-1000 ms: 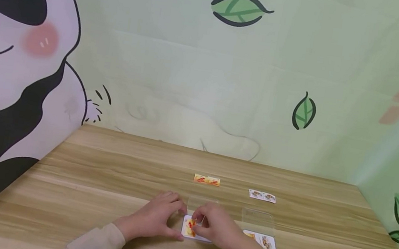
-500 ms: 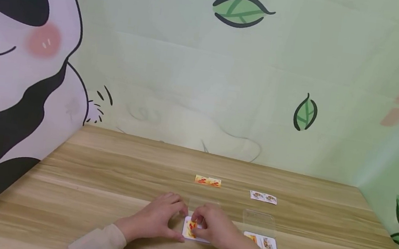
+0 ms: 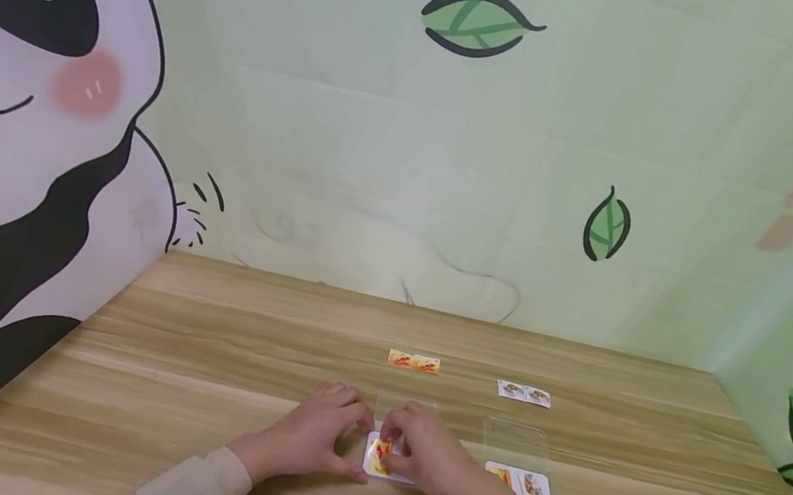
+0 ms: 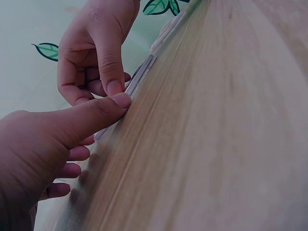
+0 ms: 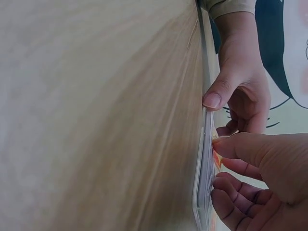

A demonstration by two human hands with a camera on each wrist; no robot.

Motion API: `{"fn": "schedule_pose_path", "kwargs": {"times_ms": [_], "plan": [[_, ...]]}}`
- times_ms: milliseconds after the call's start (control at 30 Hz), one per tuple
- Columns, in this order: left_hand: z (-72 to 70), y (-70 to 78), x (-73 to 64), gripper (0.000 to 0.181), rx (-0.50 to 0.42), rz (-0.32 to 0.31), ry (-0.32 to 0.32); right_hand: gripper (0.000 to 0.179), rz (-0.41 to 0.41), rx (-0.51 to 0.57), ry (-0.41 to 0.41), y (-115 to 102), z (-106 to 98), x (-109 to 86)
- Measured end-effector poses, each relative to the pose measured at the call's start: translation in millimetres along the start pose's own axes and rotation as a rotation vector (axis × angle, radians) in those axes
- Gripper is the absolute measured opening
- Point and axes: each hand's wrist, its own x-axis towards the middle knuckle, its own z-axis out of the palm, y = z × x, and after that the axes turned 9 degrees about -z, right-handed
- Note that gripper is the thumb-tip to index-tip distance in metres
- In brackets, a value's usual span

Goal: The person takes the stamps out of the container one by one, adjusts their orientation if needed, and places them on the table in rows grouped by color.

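Observation:
A flat clear plastic case [image 3: 406, 478] with a white base lies on the wooden table, its transparent lid [image 3: 405, 408] laid back behind it. My left hand [image 3: 312, 433] holds the case's left side, thumb at the front corner and fingers at the back. Over the case, my right hand [image 3: 432, 457] pinches a small yellow-and-red picture card [image 3: 378, 454] between thumb and forefinger. That card [image 5: 217, 159] shows at the fingertips in the right wrist view, just above the layered case edge [image 5: 207, 159]. The right hand hides the case's right part.
A second clear case [image 3: 534, 485] with two picture pieces stands right of my right wrist, its lid [image 3: 515, 443] open. Farther back lie a pair of yellow-red cards [image 3: 414, 361] and a pair of white picture cards [image 3: 523, 393]. A panda-printed backdrop [image 3: 305, 143] rises behind the table.
The yellow-red card under my right fingers has shifted and tilted very slightly. Both hands otherwise stay almost in place, and the whole view has drifted a little.

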Motion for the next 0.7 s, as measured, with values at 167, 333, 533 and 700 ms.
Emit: {"fn": "schedule_pose_path", "kwargs": {"times_ms": [167, 333, 533, 700], "plan": [[-0.5, 0.5, -0.1, 0.051, -0.004, -0.002, -0.006, 0.017, -0.01, -0.009, 0.006, -0.3, 0.5, 0.5], [-1.0, 0.4, 0.4, 0.05, 0.0, 0.001, -0.007, 0.016, -0.028, -0.043, 0.02, -0.3, 1.1, 0.6], [-0.9, -0.1, 0.4, 0.05, 0.003, -0.001, -0.01, 0.016, -0.039, -0.074, 0.03, -0.4, 1.5, 1.5], [-0.9, -0.1, 0.0, 0.05, -0.009, 0.003, -0.007, 0.015, -0.031, -0.091, 0.03, -1.5, 1.9, 3.0]]}}
